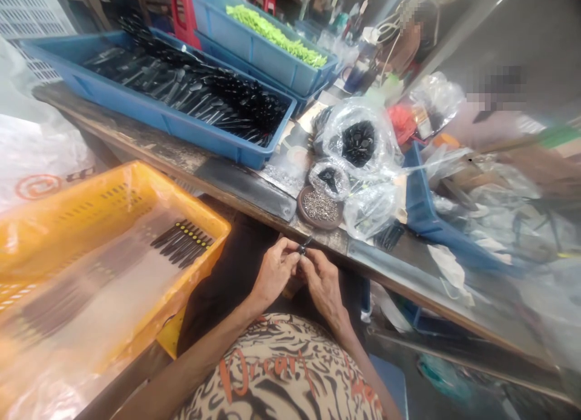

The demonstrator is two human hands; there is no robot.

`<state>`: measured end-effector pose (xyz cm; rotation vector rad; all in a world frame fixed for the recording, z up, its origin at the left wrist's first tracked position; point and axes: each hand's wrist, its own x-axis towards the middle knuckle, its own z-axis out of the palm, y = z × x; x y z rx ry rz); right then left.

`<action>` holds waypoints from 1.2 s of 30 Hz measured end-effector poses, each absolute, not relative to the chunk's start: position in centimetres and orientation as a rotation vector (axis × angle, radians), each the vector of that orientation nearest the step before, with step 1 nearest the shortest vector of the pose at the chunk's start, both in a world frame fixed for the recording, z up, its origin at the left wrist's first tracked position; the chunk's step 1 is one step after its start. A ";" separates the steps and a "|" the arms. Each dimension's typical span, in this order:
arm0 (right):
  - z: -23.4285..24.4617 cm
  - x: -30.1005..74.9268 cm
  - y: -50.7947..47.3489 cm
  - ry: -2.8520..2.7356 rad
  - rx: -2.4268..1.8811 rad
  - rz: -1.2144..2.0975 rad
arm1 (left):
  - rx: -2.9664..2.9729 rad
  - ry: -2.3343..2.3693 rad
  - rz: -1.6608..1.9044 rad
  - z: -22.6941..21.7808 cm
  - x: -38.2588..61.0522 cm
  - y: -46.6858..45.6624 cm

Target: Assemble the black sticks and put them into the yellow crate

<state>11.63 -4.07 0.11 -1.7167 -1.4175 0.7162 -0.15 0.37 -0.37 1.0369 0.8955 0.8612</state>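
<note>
Close to the table's front edge, my left hand (pixel 276 269) and my right hand (pixel 321 276) meet above my lap. Between their fingertips is a small black plastic part (pixel 302 249), pinched from both sides; its exact kind is too small to make out. Just beyond the hands stands a round brown dish (pixel 303 217) of small metal pins or screws (pixel 320 206). Behind it are a small clear bag (pixel 330 179) with black pieces and a larger clear bag (pixel 358 143) of black parts.
A long blue tray (pixel 181 120) of black handle-like pieces lies at the back left, with a blue bin (pixel 267 45) of bright green pieces behind it. At left is a yellow crate (pixel 213 232) with rows of black pieces. Plastic bags fill a blue bin (pixel 422 196) at right.
</note>
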 end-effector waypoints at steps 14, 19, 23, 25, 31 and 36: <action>0.5 11.5 -4.0 -1.470 -1.731 0.698 | 1.045 0.901 0.847 -0.8 -0.2 0.5; 0.5 11.3 -4.0 -1.483 -1.738 0.735 | 1.030 0.917 0.829 -0.6 -0.3 0.5; 0.5 11.3 -3.9 -1.483 -1.729 0.747 | 1.005 0.909 0.833 -0.7 -0.3 0.5; 0.6 11.3 -3.9 -1.482 -1.730 0.748 | 1.005 0.907 0.835 -0.7 -0.3 0.5; 0.7 11.3 -4.0 -1.483 -1.723 0.750 | 1.024 0.902 0.834 -0.9 -0.3 0.6; 0.7 11.3 -4.0 -1.479 -1.731 0.762 | 1.019 0.902 0.835 -0.9 -0.3 0.7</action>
